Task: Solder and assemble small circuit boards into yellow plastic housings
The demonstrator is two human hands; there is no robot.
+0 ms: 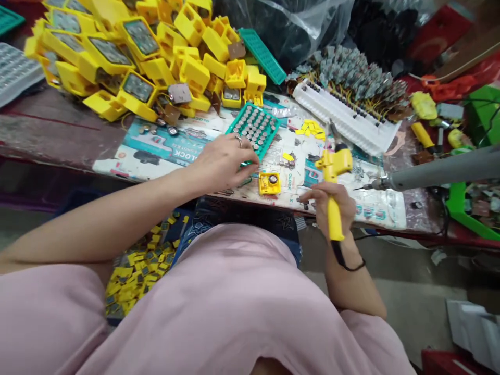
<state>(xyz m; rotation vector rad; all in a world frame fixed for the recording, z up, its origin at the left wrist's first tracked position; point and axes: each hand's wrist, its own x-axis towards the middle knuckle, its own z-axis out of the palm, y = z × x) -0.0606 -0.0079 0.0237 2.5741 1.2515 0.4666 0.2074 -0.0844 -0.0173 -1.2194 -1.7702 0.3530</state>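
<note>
My left hand (pixel 224 161), a ring on one finger, reaches over the near edge of a green tray (pixel 273 136) filled with rows of small round silver cells (pixel 255 125). Its fingers are bent together at the tray's lower corner; what they pinch, if anything, is hidden. Just right of those fingers lies a small open yellow casing (pixel 269 183) with a round metal part inside. My right hand (pixel 338 205) is wrapped round the handle of a yellow soldering iron (pixel 335 219), held upright above the table, its metal tip pointing away from me and a black cord trailing down.
Yellow housings (pixel 167 57) are heaped at the back left. A white rack (pixel 344 117) carries wired grey parts behind my right hand. Small yellow pieces (pixel 311 129) lie near it. From the right juts a grey powered screwdriver (pixel 441 172). A bin of yellow parts (pixel 140 265) stands below.
</note>
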